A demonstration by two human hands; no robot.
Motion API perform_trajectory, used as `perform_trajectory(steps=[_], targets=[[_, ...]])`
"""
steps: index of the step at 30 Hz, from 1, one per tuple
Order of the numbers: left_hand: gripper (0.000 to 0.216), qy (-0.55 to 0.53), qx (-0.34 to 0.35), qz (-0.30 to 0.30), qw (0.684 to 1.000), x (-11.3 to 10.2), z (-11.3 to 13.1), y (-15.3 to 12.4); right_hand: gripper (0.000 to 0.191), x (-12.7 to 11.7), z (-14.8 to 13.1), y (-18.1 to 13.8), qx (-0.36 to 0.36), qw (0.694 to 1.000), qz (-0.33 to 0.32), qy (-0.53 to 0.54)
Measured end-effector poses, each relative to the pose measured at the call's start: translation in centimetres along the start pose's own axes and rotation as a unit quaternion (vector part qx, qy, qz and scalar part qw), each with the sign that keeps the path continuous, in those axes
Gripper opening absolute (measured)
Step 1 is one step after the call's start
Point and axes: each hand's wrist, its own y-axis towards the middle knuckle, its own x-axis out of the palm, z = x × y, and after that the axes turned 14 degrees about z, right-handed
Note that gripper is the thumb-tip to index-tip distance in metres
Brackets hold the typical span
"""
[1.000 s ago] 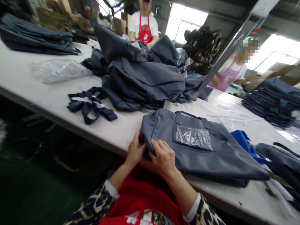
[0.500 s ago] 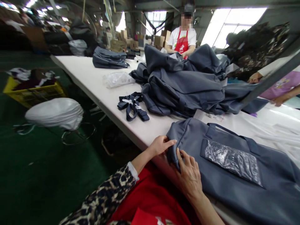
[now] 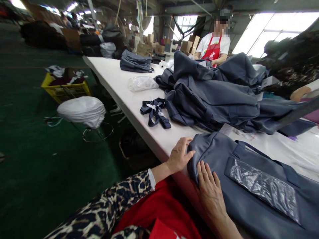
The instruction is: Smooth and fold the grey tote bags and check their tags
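**Both hands flat on grey bag corner, near counter edge**

From my feed: left hand point(image 3: 179, 155) sits at the bag's near-left corner, fingers spread and open, thumb touching the fabric edge, palm partly on the bare counter point(image 3: 117, 83). Right hand point(image 3: 209, 191) lies flat on top of the grey bag point(image 3: 224, 186), fingers extended toward 12 o'clock, not gripping anything. The 2 hands are near each other but not touching. Neither is clamped; both press or smooth.

Bag location: lying flat at the near edge of the counter, at 3 o'clock from the left hand, running off the frame toward 4 o'clock. Clear plastic pocket point(image 3: 264, 189) faces up on its front. Carry handle point(image 3: 251, 151) lies along the far edge.

Progress, my read only: bag is laid out flat and the corner looks squared. I can't tell whether any zip or side pocket is closed. The corner under the hands is the only spot being worked.

Around it:
- heap of grey bags point(image 3: 219, 96) at 12 o'clock, well apart from the hands
- bundle of navy straps point(image 3: 156, 113) at 11 o'clock, loose on the counter
- crumpled clear plastic bag point(image 3: 142, 83) further out
- small stack of folded grey bags point(image 3: 136, 62) near the far end
- person in a red apron point(image 3: 213, 49) behind the heap, separate from my operator
- yellow crate point(image 3: 65, 89) and white sack point(image 3: 82, 111) on the floor at 9 o'clock
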Motion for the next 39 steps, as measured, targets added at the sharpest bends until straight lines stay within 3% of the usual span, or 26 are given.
perform_trajectory(steps=[1, 3, 5, 9, 12, 13, 15, 16, 18, 21, 23, 26, 30, 36, 39], targets=[[0.045, 0.036, 0.111, -0.003, 0.993, 0.0, 0.3, -1.0, 0.056, 0.2, -0.1, -0.1, -0.002, 1.000, 0.002, 0.005], [0.049, 0.114, 0.301, -0.059, 0.945, 0.2, 0.2, -3.0, 0.053, 0.7, -0.1, -0.5, -0.001, 1.000, 0.007, 0.018], [0.057, 0.178, 0.369, -0.108, 0.906, 0.5, -0.4, -4.4, 0.052, 1.2, 0.3, -1.0, 0.013, 0.999, 0.008, 0.041], [0.065, 0.254, 0.388, -0.097, 0.881, 0.7, -1.8, -5.3, 0.055, -0.4, 3.7, -0.6, 0.042, 0.979, -0.058, 0.189], [0.063, 0.273, 0.407, -0.079, 0.868, 0.7, -1.9, -5.2, 0.046, -3.6, 7.5, 2.8, 0.113, 0.921, -0.165, 0.334], [0.062, 0.277, 0.410, -0.074, 0.866, 0.7, -1.8, -5.3, 0.044, -4.5, 8.4, 4.5, 0.159, 0.907, -0.163, 0.353], [0.060, 0.285, 0.415, -0.067, 0.861, 0.8, -1.6, -5.4, 0.042, -5.1, 9.2, 8.4, 0.212, 0.911, -0.087, 0.342], [0.058, 0.290, 0.414, -0.063, 0.860, 0.9, -1.4, -5.5, 0.042, -4.6, 9.1, 10.4, 0.198, 0.922, -0.051, 0.329], [0.054, 0.295, 0.416, -0.056, 0.858, 1.0, -1.1, -5.6, 0.043, -2.3, 8.2, 13.9, 0.093, 0.944, -0.026, 0.315], [0.046, 0.293, 0.435, -0.059, 0.850, 1.3, -0.9, -5.8, 0.045, 2.8, 6.4, 17.2, -0.089, 0.953, -0.089, 0.277], [0.043, 0.285, 0.449, -0.068, 0.844, 1.4, -0.9, -5.8, 0.054, 5.9, 5.8, 18.2, -0.141, 0.954, -0.137, 0.228], [0.051, 0.276, 0.451, -0.079, 0.845, 1.2, -1.4, -5.8, 0.066, 8.9, 6.2, 18.7, -0.135, 0.959, -0.160, 0.190], [0.052, 0.290, 0.462, -0.095, 0.833, 0.3, -1.9, -5.8, 0.070, 10.9, 7.3, 18.5, -0.099, 0.964, -0.155, 0.190], [0.047, 0.279, 0.479, -0.115, 0.824, 0.0, -2.1, -4.6, 0.066, 12.6, 7.1, 17.9, -0.062, 0.972, -0.134, 0.183], [0.052, 0.266, 0.483, -0.140, 0.822, 0.4, -1.8, -3.8, 0.058, 12.0, 6.7, 18.5, -0.055, 0.976, -0.112, 0.177]])
